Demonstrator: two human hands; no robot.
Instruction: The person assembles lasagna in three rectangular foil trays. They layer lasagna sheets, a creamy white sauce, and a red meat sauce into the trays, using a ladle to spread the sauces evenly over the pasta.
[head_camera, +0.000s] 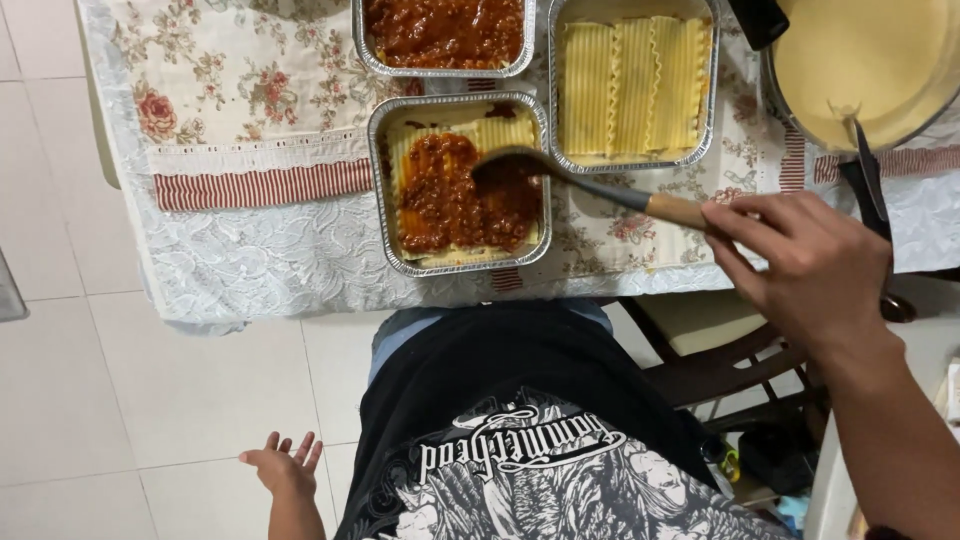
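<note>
Right hand (815, 265) fingers clenched on ladle (560, 175) in sauced foil tray (385, 200); left hand (285, 465) released.

Between the right hand's fingers (735, 225), a dark matt spoon with a smooth wooden handle (676, 210); beyond its bowl, a crinkled shiny square foil tray (378, 190) on floral cotton-and-lace cloth (230, 90).

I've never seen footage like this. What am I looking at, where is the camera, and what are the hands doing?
The single picture comes from a camera worn on a person's head, looking down past their black shirt. No machine here, just two bare hands. The right hand holds a wooden-handled spoon over a foil tray of pasta sheets and red meat sauce. The left hand hangs open and holds nothing. On the flowered tablecloth sit a tray of sauce, a tray of plain pasta sheets and a pot of pale sauce.
</note>
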